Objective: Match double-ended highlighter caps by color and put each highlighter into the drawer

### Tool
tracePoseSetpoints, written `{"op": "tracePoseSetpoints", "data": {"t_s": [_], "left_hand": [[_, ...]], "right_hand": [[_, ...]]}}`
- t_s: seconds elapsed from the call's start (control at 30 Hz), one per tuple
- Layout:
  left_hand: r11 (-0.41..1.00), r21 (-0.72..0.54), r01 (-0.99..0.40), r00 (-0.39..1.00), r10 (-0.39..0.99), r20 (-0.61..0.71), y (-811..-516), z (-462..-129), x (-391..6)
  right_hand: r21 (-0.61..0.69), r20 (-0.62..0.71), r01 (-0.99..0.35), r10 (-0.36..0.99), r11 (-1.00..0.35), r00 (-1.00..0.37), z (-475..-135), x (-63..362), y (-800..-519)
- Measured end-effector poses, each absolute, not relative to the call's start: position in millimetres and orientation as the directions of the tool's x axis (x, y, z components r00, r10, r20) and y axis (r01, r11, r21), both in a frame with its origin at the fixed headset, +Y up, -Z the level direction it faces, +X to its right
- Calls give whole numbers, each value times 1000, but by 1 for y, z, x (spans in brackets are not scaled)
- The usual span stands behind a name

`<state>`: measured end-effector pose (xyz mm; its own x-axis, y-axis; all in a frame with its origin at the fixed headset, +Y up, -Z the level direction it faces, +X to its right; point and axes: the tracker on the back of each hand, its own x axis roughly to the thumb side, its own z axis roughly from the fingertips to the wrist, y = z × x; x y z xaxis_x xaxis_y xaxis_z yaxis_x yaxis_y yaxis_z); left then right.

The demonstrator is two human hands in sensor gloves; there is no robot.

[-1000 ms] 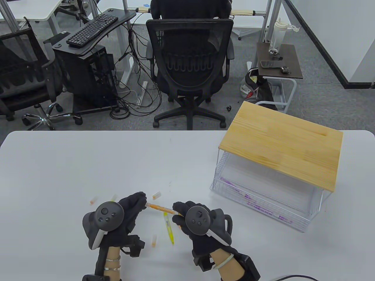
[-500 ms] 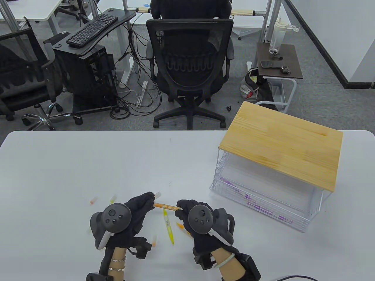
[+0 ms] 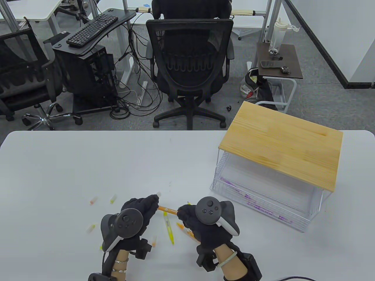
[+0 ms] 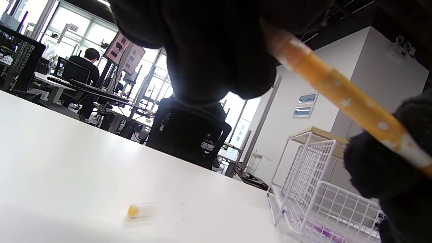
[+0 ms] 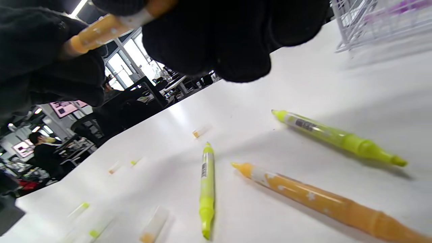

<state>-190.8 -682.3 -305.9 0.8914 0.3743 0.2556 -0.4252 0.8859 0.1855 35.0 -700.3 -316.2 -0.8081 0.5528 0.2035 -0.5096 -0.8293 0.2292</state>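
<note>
Fingers of the left hand pinch a clear cap on the slim orange plastic highlighter; right-hand fingers grip its other end. It looks light, stiff and slick, so holding the barrel beside each fingertip seems safest.

Four highlighters, one drawer

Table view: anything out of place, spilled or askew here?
Nothing damaged or spilled. Uncapped highlighters, one yellow and one orange, lie loose on the table, with caps scattered around the left hand. That fits a half-done sorting job. The drawer holds purple items, too blurred to identify.
</note>
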Motion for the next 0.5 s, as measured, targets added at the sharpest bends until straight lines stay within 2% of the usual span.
{"op": "tracePoseSetpoints", "data": {"t_s": [0.1,0.23,0.37,0.5], "left_hand": [[878,195,-438,882,378,280,-683,-304,-180],[904,176,-390,884,313,348,-678,-295,-158],[910,264,-321,909,218,356,-671,-283,-148],[922,299,-247,940,152,305,-669,-280,-148]], "right_hand": [[138,224,-421,442,-897,-868,-310,22,-698],[139,297,-419,441,-897,-847,-298,7,-693],[-38,272,-374,350,-927,-896,-290,9,-686],[-66,235,-409,384,-910,-893,-293,19,-679]]}}
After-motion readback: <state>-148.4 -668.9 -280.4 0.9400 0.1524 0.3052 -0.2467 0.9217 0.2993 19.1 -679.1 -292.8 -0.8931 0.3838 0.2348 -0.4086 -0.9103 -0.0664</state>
